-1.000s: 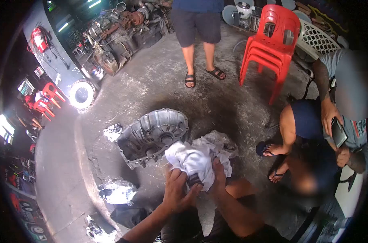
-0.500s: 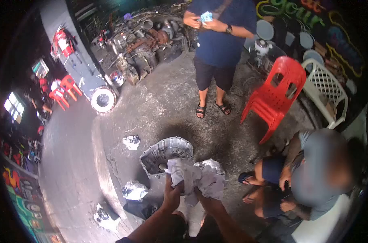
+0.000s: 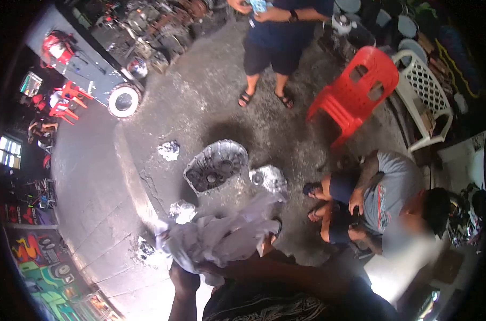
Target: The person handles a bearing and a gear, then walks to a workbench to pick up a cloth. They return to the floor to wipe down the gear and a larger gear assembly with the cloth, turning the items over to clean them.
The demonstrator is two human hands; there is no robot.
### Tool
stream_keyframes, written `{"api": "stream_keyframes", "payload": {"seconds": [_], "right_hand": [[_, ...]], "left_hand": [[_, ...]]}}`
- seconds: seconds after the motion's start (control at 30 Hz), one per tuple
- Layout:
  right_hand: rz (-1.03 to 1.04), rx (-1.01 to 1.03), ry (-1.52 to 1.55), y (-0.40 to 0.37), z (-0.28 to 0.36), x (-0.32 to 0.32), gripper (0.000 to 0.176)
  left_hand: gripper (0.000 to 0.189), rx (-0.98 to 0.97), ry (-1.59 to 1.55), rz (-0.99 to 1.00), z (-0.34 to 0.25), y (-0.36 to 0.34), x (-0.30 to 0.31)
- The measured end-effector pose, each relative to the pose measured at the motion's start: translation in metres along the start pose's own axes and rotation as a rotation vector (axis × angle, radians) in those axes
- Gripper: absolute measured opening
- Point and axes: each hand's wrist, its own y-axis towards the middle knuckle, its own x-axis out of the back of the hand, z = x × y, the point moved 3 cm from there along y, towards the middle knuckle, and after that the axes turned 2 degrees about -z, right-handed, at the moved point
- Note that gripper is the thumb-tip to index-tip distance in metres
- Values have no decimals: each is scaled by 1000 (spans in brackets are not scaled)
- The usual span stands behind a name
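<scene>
A pale grey cloth [image 3: 221,238], blurred by motion, spreads across the space in front of my body. My left hand [image 3: 184,279] is at its lower left end, fingers closed on the fabric. My right forearm [image 3: 302,275] reaches leftward beneath the cloth, which hides my right hand. Beyond the cloth an open metal housing [image 3: 216,167] rests on the floor with its hollow side up. A smaller shiny metal part [image 3: 268,178] lies to its right. Other metal parts [image 3: 169,150] [image 3: 182,212] lie to its left, one of them partly behind the cloth.
One person [image 3: 280,37] stands ahead, holding something light blue. Another person [image 3: 395,184] sits at the right with a small dark object in hand. Red chairs [image 3: 361,88], a white chair [image 3: 427,96], a pillar [image 3: 88,59], a white-rimmed tyre [image 3: 123,101] and piled machine parts [image 3: 146,32] stand around.
The bunched cloth has spread out and swung left and nearer my body. My left hand has moved left and down, and my right forearm now crosses leftward. The view has tilted downward.
</scene>
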Motion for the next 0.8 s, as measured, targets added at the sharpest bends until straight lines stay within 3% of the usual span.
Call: {"api": "stream_keyframes", "payload": {"seconds": [0.1,0.17,0.27,0.33,0.37,0.43,0.5,0.6,0.67,0.73,0.8], "right_hand": [[129,19,-68,46,14,-2,38],[184,16,-98,68,25,5,39],[214,-4,-116,89,43,23,40],[224,-27,-143,98,59,37,40],[217,-42,-154,102,66,44,41],[215,-57,-179,108,82,60,41],[197,-69,-213,115,101,79,42],[202,-94,-275,115,134,114,43],[277,-118,-389,110,157,142,44],[527,-96,-683,112,163,170,45],[263,-403,-431,108,163,199,42]], "left_hand": [[62,-228,357,124,18,5,35],[68,20,-133,96,25,21,40],[71,282,-290,115,19,53,50],[71,385,-579,74,9,85,28],[66,361,-681,192,-10,102,18],[66,302,-525,136,3,129,11],[75,373,-532,122,-24,152,3],[77,319,-353,281,-55,177,-25],[78,470,-318,227,-57,193,-39],[73,319,-502,275,-56,215,-59],[66,150,-299,341,-23,234,-72]]}}
